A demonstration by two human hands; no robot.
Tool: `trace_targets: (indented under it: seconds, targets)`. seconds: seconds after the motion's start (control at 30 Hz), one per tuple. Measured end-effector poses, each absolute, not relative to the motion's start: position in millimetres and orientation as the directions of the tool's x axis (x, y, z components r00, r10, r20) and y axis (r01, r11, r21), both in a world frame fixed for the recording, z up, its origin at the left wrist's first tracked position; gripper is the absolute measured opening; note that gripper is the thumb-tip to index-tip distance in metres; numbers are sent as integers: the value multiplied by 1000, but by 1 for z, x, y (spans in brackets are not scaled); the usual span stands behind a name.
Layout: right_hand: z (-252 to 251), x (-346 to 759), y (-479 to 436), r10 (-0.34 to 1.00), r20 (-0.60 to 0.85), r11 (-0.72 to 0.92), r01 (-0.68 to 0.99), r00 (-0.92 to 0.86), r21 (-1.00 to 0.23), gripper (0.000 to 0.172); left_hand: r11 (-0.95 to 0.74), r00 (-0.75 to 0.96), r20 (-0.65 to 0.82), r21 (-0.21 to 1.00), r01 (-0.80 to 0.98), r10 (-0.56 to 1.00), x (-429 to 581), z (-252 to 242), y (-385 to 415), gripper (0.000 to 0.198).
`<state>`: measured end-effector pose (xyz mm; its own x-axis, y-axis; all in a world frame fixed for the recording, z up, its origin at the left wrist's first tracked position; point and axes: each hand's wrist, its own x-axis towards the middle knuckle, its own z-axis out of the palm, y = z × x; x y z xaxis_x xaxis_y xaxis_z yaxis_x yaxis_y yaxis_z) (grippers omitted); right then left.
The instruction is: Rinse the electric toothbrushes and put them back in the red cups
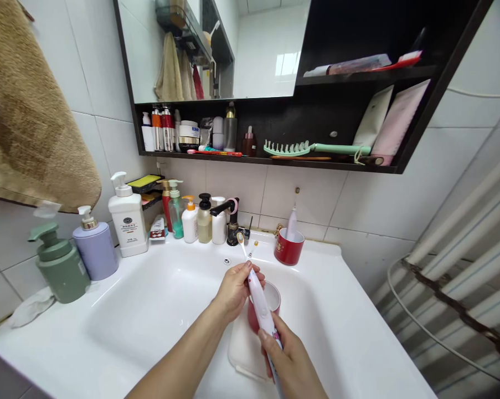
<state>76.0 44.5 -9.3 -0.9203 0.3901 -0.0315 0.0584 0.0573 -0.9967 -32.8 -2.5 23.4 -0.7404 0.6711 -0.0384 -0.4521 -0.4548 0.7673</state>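
Both of my hands hold a white electric toothbrush (258,299) over the sink, its round head pointing away toward the faucet. My left hand (232,289) is closed around the upper end, near the neck. Lower down, my right hand (289,354) grips the handle. Behind the toothbrush, a red cup (276,295) with a pale inside is in the sink (150,310), partly hidden by the toothbrush and my left hand. Beneath my hands lies a whitish flat rectangular item (245,354); its kind is unclear.
Another electric toothbrush (292,221) stands in a red cup (288,249) on the ledge, right of the black faucet (233,221). Several pump bottles (127,221) line the left and back. Above hangs a dark mirror cabinet (274,124). A brown towel (34,111) hangs left.
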Motion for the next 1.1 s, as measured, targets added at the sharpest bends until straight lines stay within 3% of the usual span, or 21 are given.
trace_targets:
  seconds: [0.2, 0.43, 0.53, 0.63, 0.7, 0.8, 0.97, 1.1]
  targets:
    - [-10, 75, 46, 231, -95, -128, 67, -968, -990, 44, -465, -724, -24, 752, -467, 689, -33, 25, -3, 25]
    - [-6, 74, 50, 518, -65, -75, 31, -853, -997, 40, -376, -635, -67, 756, -536, 770, -11, 17, 6, 32]
    - [-3, 75, 56, 541, -18, -10, 15, -841, -1000, 36, -289, -581, -92, 798, -529, 809, -3, 13, 9, 33]
    - [1, 77, 70, 530, 94, 120, -35, -843, -992, 31, -319, -560, -54, 774, -546, 827, 1, 13, 9, 35]
    - [6, 78, 82, 608, 139, 158, -52, -781, -986, 30, -336, -540, -33, 751, -569, 841, 3, 16, 8, 35]
    - [15, 80, 96, 713, 125, 36, -143, -689, -989, 26, -240, -445, -61, 773, -588, 893, 9, 19, 5, 32]
    - [27, 86, 98, 602, 63, -242, -257, -796, -936, 26, -25, -230, -134, 815, -579, 964, 17, 16, 3, 34]
    - [27, 87, 100, 643, 18, -358, -321, -766, -877, 21, 91, -120, -186, 831, -549, 975, 19, 13, 2, 37]
